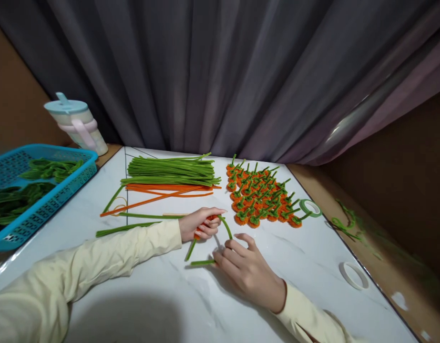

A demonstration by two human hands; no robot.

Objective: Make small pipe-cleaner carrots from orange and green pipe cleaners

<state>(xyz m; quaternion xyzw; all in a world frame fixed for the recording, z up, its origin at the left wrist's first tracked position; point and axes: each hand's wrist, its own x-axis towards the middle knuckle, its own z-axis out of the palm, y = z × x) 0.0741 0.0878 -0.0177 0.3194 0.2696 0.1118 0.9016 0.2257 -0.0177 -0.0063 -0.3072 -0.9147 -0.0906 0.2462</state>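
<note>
My left hand (202, 225) is closed around a small orange piece (211, 217) of fuzzy pipe cleaner, mostly hidden by the fingers. One green pipe cleaner end (191, 249) sticks out below that hand. From its other side a green pipe cleaner (226, 226) bends down to the fingers of my right hand (250, 274), which are curled closed on it. Another green length (201, 262) pokes out left of the right fingertips, low over the white tabletop (205, 295). Whether the two lengths are one piece is hidden inside the right hand.
Green pipe cleaners (169, 170) lie bundled behind orange ones (155, 188). Several small orange pumpkin-like pieces with green stems (259, 193) stand back right. Green tape (311, 208) and a white ring (353, 276) lie right. A blue basket (62, 202) and a tumbler (75, 121) stand left.
</note>
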